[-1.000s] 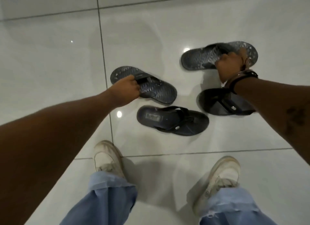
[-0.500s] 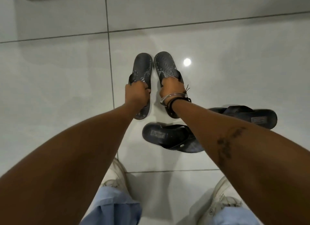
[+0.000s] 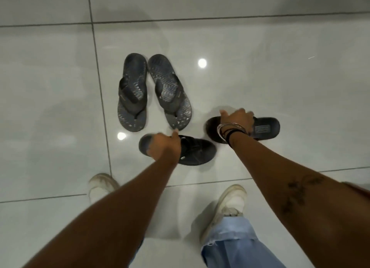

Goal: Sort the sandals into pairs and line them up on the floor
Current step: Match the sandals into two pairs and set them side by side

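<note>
Two grey patterned flip-flops lie side by side on the white tiles, the left one (image 3: 132, 93) and the right one (image 3: 170, 91), toes toward me, with no hand on them. Below them a black sandal (image 3: 197, 152) lies crosswise, and my left hand (image 3: 164, 146) is closed over its middle. To the right a second black sandal (image 3: 265, 128) also lies crosswise. My right hand (image 3: 237, 120), with bracelets at the wrist, grips its strap. Both hands hide the middles of the black sandals.
Glossy white floor tiles (image 3: 280, 77) stretch all around, with grout lines and ceiling-light reflections. My white sneakers, the left (image 3: 102, 185) and the right (image 3: 230, 203), stand just below the black sandals, with blue jeans (image 3: 230, 241) above the right one.
Both hands let go of the grey patterned flip-flops, which now lie paired. My left hand dropped onto the near black sandal and my right hand moved right onto the other black one.
</note>
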{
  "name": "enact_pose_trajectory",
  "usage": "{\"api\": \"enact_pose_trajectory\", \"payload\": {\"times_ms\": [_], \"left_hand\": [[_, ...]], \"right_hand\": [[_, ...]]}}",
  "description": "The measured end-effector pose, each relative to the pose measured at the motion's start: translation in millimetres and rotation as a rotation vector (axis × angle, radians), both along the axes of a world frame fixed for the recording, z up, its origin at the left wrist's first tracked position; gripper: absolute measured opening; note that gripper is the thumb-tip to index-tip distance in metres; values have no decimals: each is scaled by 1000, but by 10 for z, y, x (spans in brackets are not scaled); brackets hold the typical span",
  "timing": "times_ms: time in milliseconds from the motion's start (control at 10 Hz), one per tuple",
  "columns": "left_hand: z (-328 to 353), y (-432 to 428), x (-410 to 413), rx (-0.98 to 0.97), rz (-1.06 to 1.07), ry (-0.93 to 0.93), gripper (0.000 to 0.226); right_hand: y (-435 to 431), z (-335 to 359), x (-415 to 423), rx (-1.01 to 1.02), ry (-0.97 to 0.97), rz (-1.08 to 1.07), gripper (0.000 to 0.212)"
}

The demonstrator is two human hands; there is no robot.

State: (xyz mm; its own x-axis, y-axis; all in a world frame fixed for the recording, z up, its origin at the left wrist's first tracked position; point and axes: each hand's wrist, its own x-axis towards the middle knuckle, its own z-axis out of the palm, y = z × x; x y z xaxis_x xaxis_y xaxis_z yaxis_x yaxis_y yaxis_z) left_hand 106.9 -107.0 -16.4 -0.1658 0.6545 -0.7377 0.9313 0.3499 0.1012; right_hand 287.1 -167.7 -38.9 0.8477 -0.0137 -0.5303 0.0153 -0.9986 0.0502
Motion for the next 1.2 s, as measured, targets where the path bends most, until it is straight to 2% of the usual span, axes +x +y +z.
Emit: {"api": "enact_pose_trajectory", "payload": {"times_ms": [100, 200, 300, 400, 500, 600, 700, 900, 1100, 1200], "left_hand": [[-90, -383, 194, -196, 171, -2, 58], [-145, -568, 349, -244, 89, 34, 44], [-198, -625, 412, -200, -140, 38, 33], [-9, -844, 457, -145, -413, -24, 24], [292, -1148, 570, -54, -694, -88, 20], [528, -1307, 884, -27, -826, -207, 15], [571, -1298, 1360, 20, -960, -270, 11], [134, -1030, 2104, 82, -1264, -253, 15], [-267, -1056, 2077, 198, -1433, -298, 16], [-334, -1023, 2001, 193, -1417, -362, 12]], "right_hand": [[-237, -167, 108, -67, 143, -96, 51], [-357, -286, 137, 125, 290, -148, 43], [-396, -215, 246, 169, 331, -101, 44], [-704, -18, 464, 46, 360, 220, 42], [-1088, 208, 704, -109, 301, 579, 34], [-1425, 332, 1004, -124, 244, 835, 24], [-1546, 378, 1246, -115, 248, 880, 24], [-1548, 99, 1344, -35, 272, 763, 28], [-1637, -140, 1360, -32, 252, 776, 27], [-1651, -125, 1343, -70, 175, 925, 24]]}}
